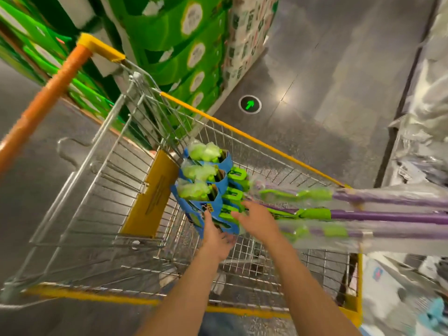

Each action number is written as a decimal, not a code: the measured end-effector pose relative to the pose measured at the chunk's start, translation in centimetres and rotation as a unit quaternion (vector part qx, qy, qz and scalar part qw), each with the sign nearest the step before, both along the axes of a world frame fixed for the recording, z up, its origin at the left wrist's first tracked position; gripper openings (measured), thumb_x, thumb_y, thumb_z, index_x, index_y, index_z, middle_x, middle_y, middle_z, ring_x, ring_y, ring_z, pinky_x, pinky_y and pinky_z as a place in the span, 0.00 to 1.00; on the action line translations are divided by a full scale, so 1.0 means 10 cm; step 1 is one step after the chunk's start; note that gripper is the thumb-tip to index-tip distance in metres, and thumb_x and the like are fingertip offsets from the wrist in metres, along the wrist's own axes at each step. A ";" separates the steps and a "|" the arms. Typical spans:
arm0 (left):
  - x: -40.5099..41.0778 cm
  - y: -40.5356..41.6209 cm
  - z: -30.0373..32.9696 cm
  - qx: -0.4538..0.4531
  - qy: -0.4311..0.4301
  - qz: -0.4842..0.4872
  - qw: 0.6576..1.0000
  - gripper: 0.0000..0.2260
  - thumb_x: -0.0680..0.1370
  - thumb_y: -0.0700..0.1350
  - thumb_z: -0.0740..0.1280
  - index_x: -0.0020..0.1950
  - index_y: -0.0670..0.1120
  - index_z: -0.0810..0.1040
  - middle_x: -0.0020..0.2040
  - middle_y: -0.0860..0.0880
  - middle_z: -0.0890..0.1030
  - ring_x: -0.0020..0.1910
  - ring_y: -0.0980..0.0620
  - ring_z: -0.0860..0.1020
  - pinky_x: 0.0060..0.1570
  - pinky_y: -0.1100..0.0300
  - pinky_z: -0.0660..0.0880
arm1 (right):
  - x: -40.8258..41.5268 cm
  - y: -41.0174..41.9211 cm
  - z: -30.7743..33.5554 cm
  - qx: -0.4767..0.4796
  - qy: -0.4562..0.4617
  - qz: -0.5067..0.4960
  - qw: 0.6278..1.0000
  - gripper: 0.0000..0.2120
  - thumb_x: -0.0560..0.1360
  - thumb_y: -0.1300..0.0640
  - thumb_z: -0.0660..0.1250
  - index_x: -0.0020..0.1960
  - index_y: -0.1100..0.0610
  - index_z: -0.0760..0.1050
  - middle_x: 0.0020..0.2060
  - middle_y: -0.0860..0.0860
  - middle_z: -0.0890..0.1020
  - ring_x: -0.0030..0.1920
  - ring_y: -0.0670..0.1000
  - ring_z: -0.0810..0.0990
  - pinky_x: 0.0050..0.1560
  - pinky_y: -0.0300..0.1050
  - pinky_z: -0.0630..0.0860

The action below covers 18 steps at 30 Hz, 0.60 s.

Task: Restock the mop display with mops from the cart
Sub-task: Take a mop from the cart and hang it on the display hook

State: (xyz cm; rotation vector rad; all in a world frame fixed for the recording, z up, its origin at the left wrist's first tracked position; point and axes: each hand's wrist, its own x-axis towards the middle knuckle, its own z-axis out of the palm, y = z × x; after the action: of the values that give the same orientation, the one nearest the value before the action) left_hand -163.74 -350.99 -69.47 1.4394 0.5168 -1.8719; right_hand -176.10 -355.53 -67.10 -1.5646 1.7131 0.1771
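Both hands reached into the cart (80, 190): left hand (216, 235) and right hand (254, 218), fingers loose and holding nothing, touched the mops (208, 187). Green fluffy heads in blue sleeves, purple handles jutting over the rim. Beyond, grey floor (315, 81).

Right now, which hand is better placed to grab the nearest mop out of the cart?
Probably the right hand. Its fingers reach the green neck of the nearest mop, near the purple handle. The left hand is lower, at the blue sleeve around the mop head, so it would only steady that end.
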 end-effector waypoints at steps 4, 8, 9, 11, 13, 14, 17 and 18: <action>-0.10 -0.02 -0.35 0.044 0.057 0.089 0.993 0.42 0.75 0.75 0.55 0.74 0.43 0.72 0.70 0.39 0.73 0.65 0.40 0.73 0.65 0.47 0.71 | 0.07 -0.12 -0.41 0.038 0.015 0.062 0.997 0.33 0.78 0.37 0.65 0.76 0.56 0.68 0.72 0.55 0.74 0.70 0.57 0.74 0.64 0.53 0.74; -0.17 -0.05 -0.52 0.066 0.119 0.152 0.979 0.45 0.73 0.76 0.58 0.77 0.43 0.67 0.78 0.36 0.64 0.76 0.36 0.64 0.76 0.37 0.58 | 0.11 -0.21 -0.67 0.094 0.001 0.109 0.990 0.37 0.78 0.39 0.66 0.80 0.56 0.60 0.77 0.55 0.67 0.75 0.56 0.67 0.71 0.53 0.68; -0.18 -0.06 -0.56 0.066 0.132 0.165 0.975 0.45 0.73 0.76 0.59 0.78 0.42 0.66 0.78 0.36 0.64 0.76 0.35 0.64 0.76 0.35 0.58 | 0.11 -0.25 -0.73 0.099 -0.003 0.115 0.988 0.37 0.78 0.40 0.67 0.80 0.56 0.59 0.77 0.55 0.66 0.76 0.56 0.66 0.72 0.53 0.67; -0.18 -0.11 -0.63 0.066 0.145 0.165 0.973 0.45 0.73 0.75 0.60 0.77 0.42 0.66 0.77 0.35 0.65 0.75 0.34 0.65 0.75 0.33 0.58 | 0.10 -0.30 -0.82 0.104 -0.013 0.119 0.987 0.38 0.78 0.42 0.68 0.80 0.56 0.59 0.78 0.54 0.65 0.77 0.55 0.65 0.73 0.51 0.65; -0.19 -0.15 -0.69 0.065 0.149 0.154 0.975 0.46 0.72 0.76 0.61 0.78 0.43 0.67 0.78 0.36 0.63 0.77 0.35 0.63 0.75 0.33 0.56 | 0.07 -0.34 -0.88 0.103 -0.021 0.123 0.987 0.38 0.77 0.43 0.70 0.80 0.57 0.60 0.78 0.53 0.65 0.77 0.54 0.64 0.73 0.49 0.63; -0.20 -0.15 -0.71 0.061 0.152 0.150 0.975 0.46 0.71 0.76 0.62 0.78 0.44 0.67 0.79 0.37 0.62 0.77 0.35 0.62 0.76 0.33 0.55 | 0.06 -0.35 -0.91 0.100 -0.025 0.120 0.987 0.38 0.76 0.44 0.72 0.79 0.57 0.61 0.77 0.53 0.66 0.77 0.54 0.65 0.73 0.48 0.63; -0.20 -0.14 -0.75 0.053 0.148 0.147 0.977 0.44 0.70 0.76 0.63 0.76 0.45 0.70 0.77 0.38 0.66 0.75 0.36 0.66 0.75 0.32 0.57 | 0.02 -0.35 -0.95 0.085 -0.037 0.109 0.990 0.38 0.74 0.46 0.74 0.78 0.56 0.64 0.76 0.52 0.68 0.76 0.53 0.66 0.73 0.47 0.63; -0.20 -0.14 -0.74 0.053 0.142 0.149 0.977 0.44 0.71 0.75 0.63 0.75 0.45 0.71 0.76 0.38 0.68 0.74 0.37 0.68 0.74 0.33 0.59 | 0.02 -0.34 -0.95 0.080 -0.040 0.109 0.990 0.38 0.74 0.46 0.75 0.78 0.56 0.65 0.76 0.52 0.68 0.76 0.53 0.66 0.73 0.48 0.63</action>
State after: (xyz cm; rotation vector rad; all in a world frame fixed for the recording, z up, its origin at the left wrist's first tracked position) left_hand -165.77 -352.37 -76.91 1.0900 0.9314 -1.8336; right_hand -175.87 -358.95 -76.57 -1.6133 1.4284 0.3482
